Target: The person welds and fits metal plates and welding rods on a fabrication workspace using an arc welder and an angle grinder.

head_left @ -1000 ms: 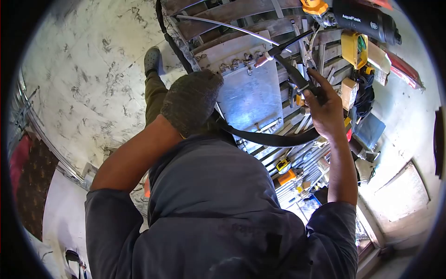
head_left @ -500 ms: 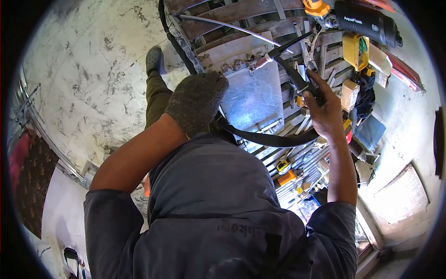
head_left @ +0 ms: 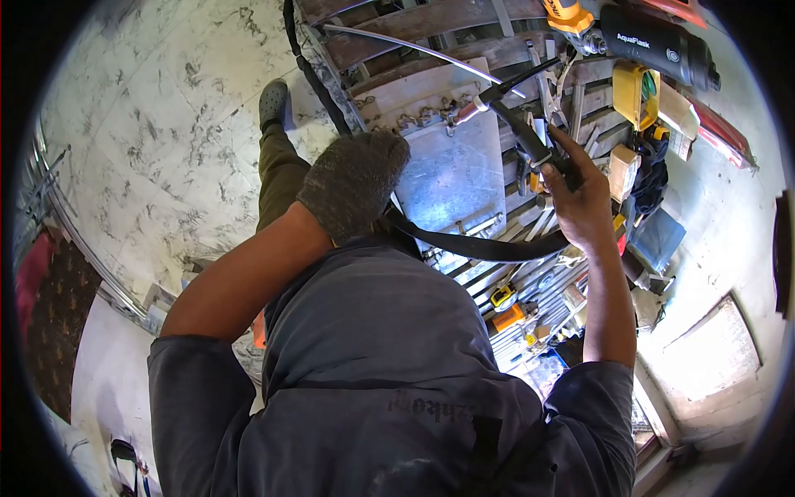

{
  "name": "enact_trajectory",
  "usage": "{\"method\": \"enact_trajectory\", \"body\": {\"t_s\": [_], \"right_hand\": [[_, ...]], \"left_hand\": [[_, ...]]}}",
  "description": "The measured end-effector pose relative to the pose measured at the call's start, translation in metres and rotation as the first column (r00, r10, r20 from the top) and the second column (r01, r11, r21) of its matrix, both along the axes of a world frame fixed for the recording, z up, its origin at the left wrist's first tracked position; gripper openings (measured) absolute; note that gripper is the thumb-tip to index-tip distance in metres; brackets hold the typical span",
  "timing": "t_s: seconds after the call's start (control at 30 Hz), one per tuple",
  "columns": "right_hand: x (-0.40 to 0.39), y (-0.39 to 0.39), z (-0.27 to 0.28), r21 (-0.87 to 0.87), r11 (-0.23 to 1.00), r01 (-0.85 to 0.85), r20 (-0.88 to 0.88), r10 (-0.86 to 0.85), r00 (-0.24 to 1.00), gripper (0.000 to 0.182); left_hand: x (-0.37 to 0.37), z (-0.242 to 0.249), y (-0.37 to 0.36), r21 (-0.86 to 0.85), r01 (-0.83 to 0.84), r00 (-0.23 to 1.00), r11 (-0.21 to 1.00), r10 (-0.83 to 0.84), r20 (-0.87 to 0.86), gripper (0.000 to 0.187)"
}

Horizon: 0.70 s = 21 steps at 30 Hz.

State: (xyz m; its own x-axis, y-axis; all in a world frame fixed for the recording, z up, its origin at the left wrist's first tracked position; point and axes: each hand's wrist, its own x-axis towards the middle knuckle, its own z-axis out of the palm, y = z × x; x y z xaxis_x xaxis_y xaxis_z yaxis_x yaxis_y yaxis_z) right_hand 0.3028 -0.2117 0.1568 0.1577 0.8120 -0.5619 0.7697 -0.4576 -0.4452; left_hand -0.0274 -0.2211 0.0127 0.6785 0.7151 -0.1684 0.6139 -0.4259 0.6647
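Observation:
My right hand (head_left: 580, 192), bare, is closed round the black handle of a TIG welding torch (head_left: 526, 137). The torch's pinkish nozzle points down at the upper part of a flat metal plate (head_left: 455, 174). My left hand (head_left: 352, 178) wears a dark knitted glove and is curled closed beside the plate's left edge. Its fingertips are turned away, so what they grip, if anything, is hidden. Small metal pieces (head_left: 410, 120) lie in a row along the plate's upper edge. A thick black cable sleeve (head_left: 480, 247) loops from my waist towards my right forearm.
The plate rests on a slatted bench (head_left: 431, 29), with a thin metal rod (head_left: 414, 50) above it. To the right are a black flask (head_left: 658, 41), a yellow container (head_left: 636, 91) and a cardboard box (head_left: 623, 170). A tape measure (head_left: 503, 296) lies among tools lower down.

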Motion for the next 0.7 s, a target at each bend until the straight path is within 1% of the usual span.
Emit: {"method": "enact_trajectory", "body": {"t_s": [0.1,0.3,0.6,0.7], "right_hand": [[0.003,-0.001,-0.002,0.020,0.999,-0.032,0.009,0.032,0.999,0.056],[0.003,0.000,-0.001,0.041,0.997,-0.070,0.022,0.070,0.997,0.056],[0.001,0.000,0.000,0.047,0.997,-0.066,0.023,0.065,0.998,0.056],[0.002,-0.001,0.000,0.056,0.995,-0.082,0.032,0.081,0.996,0.056]], "left_hand": [[-0.003,-0.011,-0.005,0.080,-0.027,0.996,0.996,0.020,0.092,0.047],[-0.005,-0.021,-0.006,0.063,-0.029,0.987,0.998,0.019,0.157,0.045],[-0.004,-0.022,-0.006,0.025,-0.037,0.990,0.999,0.034,0.135,0.044],[-0.005,-0.025,-0.008,0.066,-0.049,0.987,0.997,0.038,0.156,0.045]]}}
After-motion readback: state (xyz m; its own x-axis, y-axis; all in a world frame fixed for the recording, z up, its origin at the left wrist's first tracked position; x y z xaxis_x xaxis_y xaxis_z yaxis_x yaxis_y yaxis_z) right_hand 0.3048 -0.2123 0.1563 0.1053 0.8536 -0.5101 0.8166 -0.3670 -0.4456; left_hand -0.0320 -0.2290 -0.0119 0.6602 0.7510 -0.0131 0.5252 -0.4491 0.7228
